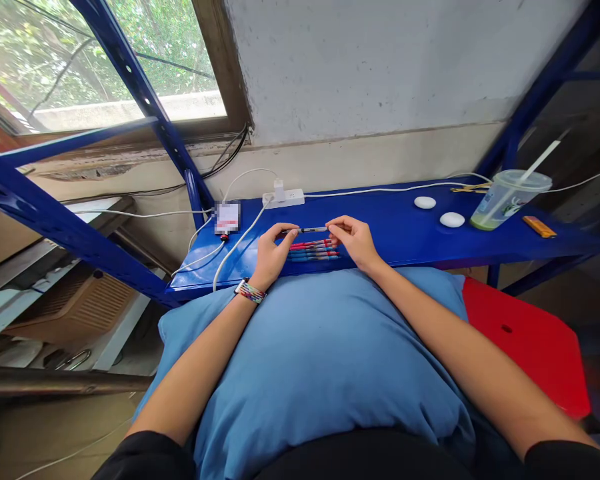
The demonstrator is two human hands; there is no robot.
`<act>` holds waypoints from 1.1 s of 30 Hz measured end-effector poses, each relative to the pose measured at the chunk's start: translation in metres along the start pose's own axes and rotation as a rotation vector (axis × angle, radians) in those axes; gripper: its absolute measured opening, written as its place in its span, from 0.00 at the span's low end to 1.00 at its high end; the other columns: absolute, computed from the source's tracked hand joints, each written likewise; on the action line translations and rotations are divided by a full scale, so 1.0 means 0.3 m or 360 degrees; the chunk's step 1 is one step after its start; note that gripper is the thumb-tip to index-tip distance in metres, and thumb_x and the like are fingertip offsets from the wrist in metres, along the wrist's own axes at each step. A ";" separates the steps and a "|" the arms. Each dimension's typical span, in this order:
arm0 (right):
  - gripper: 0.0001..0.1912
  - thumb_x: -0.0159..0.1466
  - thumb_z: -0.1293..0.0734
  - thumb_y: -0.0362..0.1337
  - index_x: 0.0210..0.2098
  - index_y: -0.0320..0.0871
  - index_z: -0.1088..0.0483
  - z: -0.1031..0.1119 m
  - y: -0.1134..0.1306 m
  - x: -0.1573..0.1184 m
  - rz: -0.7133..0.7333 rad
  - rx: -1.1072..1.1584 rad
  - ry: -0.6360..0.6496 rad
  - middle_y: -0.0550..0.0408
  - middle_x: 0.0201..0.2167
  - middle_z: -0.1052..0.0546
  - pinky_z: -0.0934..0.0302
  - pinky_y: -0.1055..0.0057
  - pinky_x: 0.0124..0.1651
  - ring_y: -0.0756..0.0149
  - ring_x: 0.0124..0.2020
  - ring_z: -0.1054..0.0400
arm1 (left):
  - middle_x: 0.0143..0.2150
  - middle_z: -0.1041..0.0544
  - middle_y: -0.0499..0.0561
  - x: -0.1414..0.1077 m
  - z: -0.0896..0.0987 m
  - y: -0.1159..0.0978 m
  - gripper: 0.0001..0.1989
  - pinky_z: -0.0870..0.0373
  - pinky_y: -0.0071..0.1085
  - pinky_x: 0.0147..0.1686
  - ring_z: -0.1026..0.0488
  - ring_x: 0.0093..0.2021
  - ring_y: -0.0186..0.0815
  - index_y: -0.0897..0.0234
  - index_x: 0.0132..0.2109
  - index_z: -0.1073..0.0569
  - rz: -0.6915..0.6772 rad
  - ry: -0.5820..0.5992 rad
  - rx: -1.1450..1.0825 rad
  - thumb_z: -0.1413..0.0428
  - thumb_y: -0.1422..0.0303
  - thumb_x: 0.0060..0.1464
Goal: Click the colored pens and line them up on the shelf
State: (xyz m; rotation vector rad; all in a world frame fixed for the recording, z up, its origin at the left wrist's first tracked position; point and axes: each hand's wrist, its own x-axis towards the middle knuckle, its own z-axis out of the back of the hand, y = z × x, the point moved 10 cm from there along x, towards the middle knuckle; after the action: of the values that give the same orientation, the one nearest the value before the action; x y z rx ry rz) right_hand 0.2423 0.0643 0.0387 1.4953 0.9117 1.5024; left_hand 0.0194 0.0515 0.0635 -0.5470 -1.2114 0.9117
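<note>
Between my two hands a slim pen (313, 230) is held level, just above the blue shelf (370, 217). My left hand (274, 250) pinches its left end with thumb and fingers. At the other end, the fingertips of my right hand (353, 240) are closed on the pen. Below it lies a row of several pens (313, 252), red ones behind and blue ones in front, side by side on the shelf. A patterned band circles my left wrist.
Left of my hands are a power strip (290, 197), white cables and a small white box (227, 218). To the right stand two white oval objects (452, 219), a plastic cup (510, 198) with a straw and an orange item (539, 227). A blue pillow (320, 353) covers my lap.
</note>
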 end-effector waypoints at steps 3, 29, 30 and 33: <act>0.19 0.57 0.19 0.54 0.38 0.47 0.17 -0.004 -0.055 0.008 -0.0234 0.0394 0.0013 0.55 0.29 0.18 0.26 0.65 0.33 0.64 0.27 0.26 | 0.46 0.14 0.53 0.004 0.004 0.019 0.09 0.22 0.40 0.54 0.17 0.49 0.43 0.59 0.46 0.17 0.0041 -0.0007 -0.0039 0.39 0.61 0.67; 0.23 0.49 0.12 0.50 0.36 0.42 0.14 -0.016 -0.054 -0.011 -0.0330 0.0700 -0.0099 0.53 0.28 0.16 0.20 0.68 0.35 0.66 0.27 0.22 | 0.30 0.20 0.50 0.017 -0.007 0.048 0.19 0.25 0.32 0.39 0.20 0.33 0.36 0.62 0.37 0.19 0.0185 -0.0034 -0.0345 0.36 0.50 0.65; 0.22 0.49 0.12 0.49 0.35 0.42 0.15 -0.013 -0.061 -0.010 -0.0351 0.0722 -0.0115 0.53 0.28 0.16 0.20 0.69 0.35 0.66 0.27 0.23 | 0.34 0.17 0.50 0.017 -0.005 0.038 0.16 0.24 0.32 0.40 0.20 0.35 0.36 0.61 0.44 0.18 0.0148 -0.0036 -0.0351 0.33 0.52 0.62; 0.20 0.52 0.12 0.47 0.36 0.42 0.15 -0.013 -0.073 -0.010 -0.0379 0.0764 -0.0115 0.53 0.29 0.16 0.20 0.70 0.35 0.68 0.28 0.23 | 0.35 0.16 0.50 0.018 0.002 0.032 0.15 0.25 0.32 0.39 0.20 0.35 0.36 0.61 0.43 0.17 0.0116 -0.0047 -0.0302 0.31 0.54 0.60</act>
State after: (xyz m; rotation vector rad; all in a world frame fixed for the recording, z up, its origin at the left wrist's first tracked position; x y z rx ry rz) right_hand 0.2397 0.0708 0.0174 1.6863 1.4220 1.0951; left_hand 0.0164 0.0613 0.0591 -0.7355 -1.3201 0.8737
